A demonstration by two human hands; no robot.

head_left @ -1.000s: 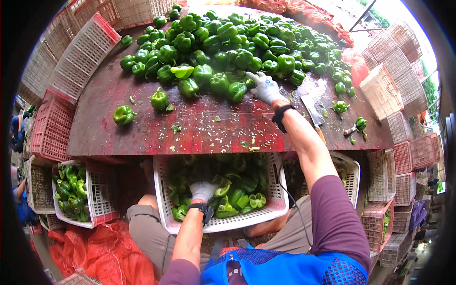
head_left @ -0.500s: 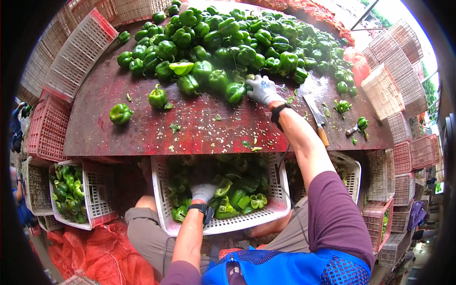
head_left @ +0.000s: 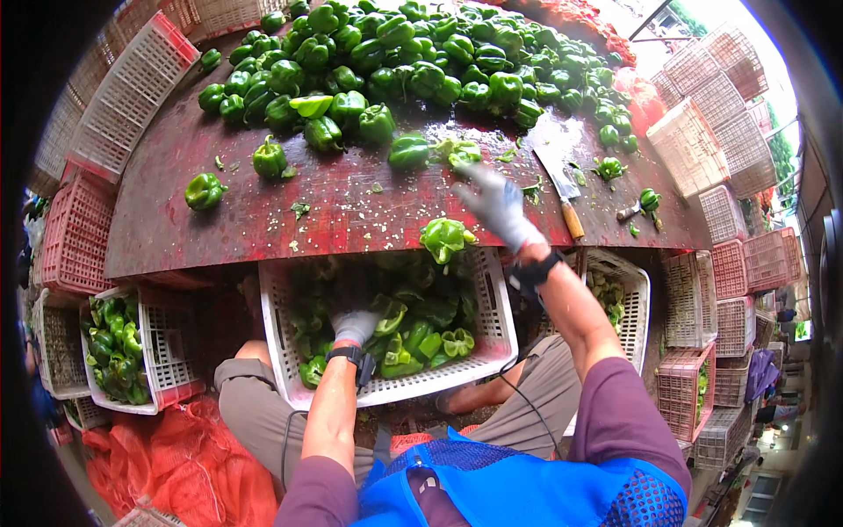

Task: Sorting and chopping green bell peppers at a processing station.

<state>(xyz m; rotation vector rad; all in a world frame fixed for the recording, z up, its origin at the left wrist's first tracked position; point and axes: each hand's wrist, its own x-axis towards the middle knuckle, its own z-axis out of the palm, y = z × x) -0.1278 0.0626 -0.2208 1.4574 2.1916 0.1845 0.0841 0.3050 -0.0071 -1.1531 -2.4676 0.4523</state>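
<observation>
My gloved right hand (head_left: pixel 496 206) is over the table's front edge, fingers spread and slightly blurred, nothing in them. Just left of it a green bell pepper (head_left: pixel 443 237) is at the table edge above the crate; whether it rests or falls I cannot tell. Down in the white crate (head_left: pixel 421 389) between my knees, my gloved left hand (head_left: pixel 356 326) reaches among whole and cut peppers, its fingers hidden in shadow. Cut pepper pieces (head_left: pixel 457 341) lie right of it. On the table, a bell pepper (head_left: pixel 408 151) and a paler pepper piece (head_left: pixel 457 149) lie beyond my right hand.
A large heap of green peppers (head_left: pixel 421 61) covers the far table (head_left: pixel 140 228). A cleaver (head_left: pixel 558 171) with a wooden handle and a smaller knife (head_left: pixel 629 212) lie at right. Crates (head_left: pixel 171 351) stand both sides; red mesh sacks (head_left: pixel 193 465) lie at lower left.
My right hand has drawn back from the heap toward the table edge, and its fingers have spread. A pepper now appears at the edge. My left hand stays in the crate.
</observation>
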